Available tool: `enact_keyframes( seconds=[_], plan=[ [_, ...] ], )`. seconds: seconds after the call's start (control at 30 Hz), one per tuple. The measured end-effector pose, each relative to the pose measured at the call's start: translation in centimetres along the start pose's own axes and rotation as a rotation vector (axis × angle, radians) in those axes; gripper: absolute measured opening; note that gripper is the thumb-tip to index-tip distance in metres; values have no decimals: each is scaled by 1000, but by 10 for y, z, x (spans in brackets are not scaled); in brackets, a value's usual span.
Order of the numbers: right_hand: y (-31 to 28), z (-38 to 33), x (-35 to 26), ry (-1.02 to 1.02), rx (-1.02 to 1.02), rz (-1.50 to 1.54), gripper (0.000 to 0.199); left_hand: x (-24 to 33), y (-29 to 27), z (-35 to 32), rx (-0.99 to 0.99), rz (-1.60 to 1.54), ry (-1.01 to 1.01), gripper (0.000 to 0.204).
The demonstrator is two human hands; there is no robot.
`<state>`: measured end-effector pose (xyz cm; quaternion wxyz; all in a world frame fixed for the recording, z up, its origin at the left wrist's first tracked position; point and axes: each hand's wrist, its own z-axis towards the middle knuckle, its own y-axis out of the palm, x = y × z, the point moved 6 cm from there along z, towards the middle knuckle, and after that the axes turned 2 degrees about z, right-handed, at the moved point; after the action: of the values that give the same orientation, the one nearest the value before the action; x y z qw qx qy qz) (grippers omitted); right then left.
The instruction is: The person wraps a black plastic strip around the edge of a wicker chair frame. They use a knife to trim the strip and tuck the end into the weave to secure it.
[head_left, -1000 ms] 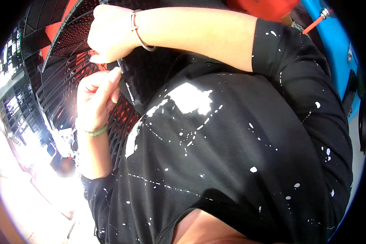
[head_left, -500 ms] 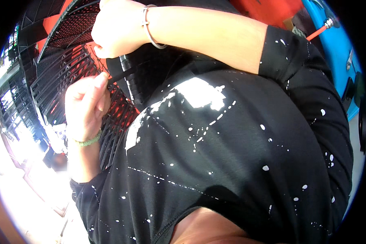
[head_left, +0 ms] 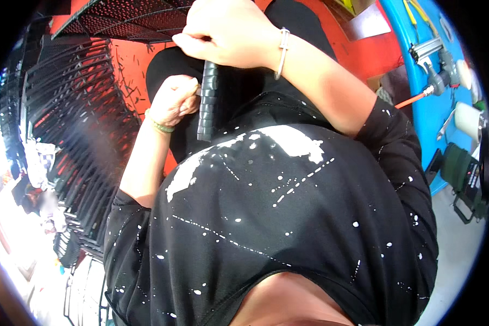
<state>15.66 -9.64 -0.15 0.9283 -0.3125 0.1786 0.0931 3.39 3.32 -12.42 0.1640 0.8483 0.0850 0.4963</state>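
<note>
A black bar [head_left: 207, 103] wrapped in woven strips, like wicker, stands over my lap, its lower end near my shirt. My right hand [head_left: 228, 35], with a silver bangle at the wrist, curls closed over the bar's upper end. Close to the bar's left side is my left hand [head_left: 175, 99], wearing a green bracelet, its fingers pinched. Only a small bit of a strip shows between this hand and the bar. Behind my right hand spreads a black woven mesh panel [head_left: 127, 22]; whether it joins the bar is hidden.
Many black slatted wicker pieces [head_left: 76, 92] are stacked on my left. Short dark scraps lie on the red floor [head_left: 130, 68]. On my right, a blue table [head_left: 418, 87] carries an air tool [head_left: 443, 70] with an orange hose [head_left: 411, 101] and a white cup [head_left: 468, 120].
Both hands and the bar now appear further right in the view, and the bar looks more upright. The black strip stretched from my left hand is now mostly out of sight.
</note>
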Motion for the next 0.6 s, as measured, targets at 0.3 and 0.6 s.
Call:
enact_keyframes(
  seconds=[0.3, 0.6],
  plan=[
    [-29, -30, -25, -1, -57, 83, 19, -1, 27, 2, -15, -180, 177, 40],
    [-33, -35, -44, 228, -223, 126, 31, 64, 38, -21, 28, -17, 367, 31]
  ],
)
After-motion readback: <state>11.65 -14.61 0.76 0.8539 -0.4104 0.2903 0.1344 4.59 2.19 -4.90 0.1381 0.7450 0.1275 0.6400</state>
